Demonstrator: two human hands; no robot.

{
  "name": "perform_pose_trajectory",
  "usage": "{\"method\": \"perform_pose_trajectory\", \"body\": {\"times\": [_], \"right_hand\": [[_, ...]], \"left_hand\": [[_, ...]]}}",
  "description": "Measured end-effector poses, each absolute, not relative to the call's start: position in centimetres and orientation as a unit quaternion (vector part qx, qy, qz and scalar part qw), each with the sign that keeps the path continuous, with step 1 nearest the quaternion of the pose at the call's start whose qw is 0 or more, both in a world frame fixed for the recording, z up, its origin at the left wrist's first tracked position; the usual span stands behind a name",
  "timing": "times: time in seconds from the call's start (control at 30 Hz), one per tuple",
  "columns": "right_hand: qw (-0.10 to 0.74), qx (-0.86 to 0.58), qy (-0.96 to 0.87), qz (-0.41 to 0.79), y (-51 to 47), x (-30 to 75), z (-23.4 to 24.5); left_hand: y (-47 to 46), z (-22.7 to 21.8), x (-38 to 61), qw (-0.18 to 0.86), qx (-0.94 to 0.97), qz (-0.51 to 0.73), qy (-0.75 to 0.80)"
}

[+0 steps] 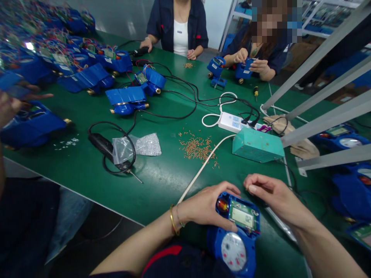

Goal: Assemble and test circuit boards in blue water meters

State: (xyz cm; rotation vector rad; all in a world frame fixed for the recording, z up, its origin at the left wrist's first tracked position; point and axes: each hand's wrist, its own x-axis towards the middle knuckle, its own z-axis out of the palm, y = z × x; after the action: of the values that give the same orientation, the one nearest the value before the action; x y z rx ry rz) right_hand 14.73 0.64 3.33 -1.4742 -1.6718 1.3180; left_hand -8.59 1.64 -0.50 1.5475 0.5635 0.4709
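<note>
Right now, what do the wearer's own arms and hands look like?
The left hand and right hand are gloveless, forearms unsleeved. The left wrist wears a thin gold bangle and a fine beaded bracelet. A dark navy garment with red trim shows below.

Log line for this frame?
left hand: grips blue meter | right hand: fingers curled by its top edge | nearby: brass pins, teal box

Both forearms are bare to the wrist. The wrist of the left hand (203,208) wears a thin gold bangle (172,221) and, beside it, a finer bracelet (180,221). The right hand (272,195) has long, pale, glossy nails. Lower down shows dark blue clothing (185,262) with a red band (162,255).
</note>
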Motion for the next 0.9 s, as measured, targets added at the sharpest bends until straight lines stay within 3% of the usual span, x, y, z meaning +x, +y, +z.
{"method": "perform_pose_trajectory", "body": {"times": [0.27, 0.53, 0.9], "right_hand": [[0.317, -0.539, -0.568, 0.535, -1.1, 13.8, 2.1], [0.209, -0.547, -0.667, 0.461, 0.4, 13.2, 3.2], [0.109, -0.526, -0.589, 0.604, 2.3, 12.4, 4.0]], "left_hand": [[1.1, -1.2, -8.1, 0.682, 0.637, 0.236, 0.273], [1.4, -1.1, -8.1, 0.677, 0.641, 0.215, 0.29], [1.4, -1.0, -8.0, 0.694, 0.633, 0.222, 0.263]]}}
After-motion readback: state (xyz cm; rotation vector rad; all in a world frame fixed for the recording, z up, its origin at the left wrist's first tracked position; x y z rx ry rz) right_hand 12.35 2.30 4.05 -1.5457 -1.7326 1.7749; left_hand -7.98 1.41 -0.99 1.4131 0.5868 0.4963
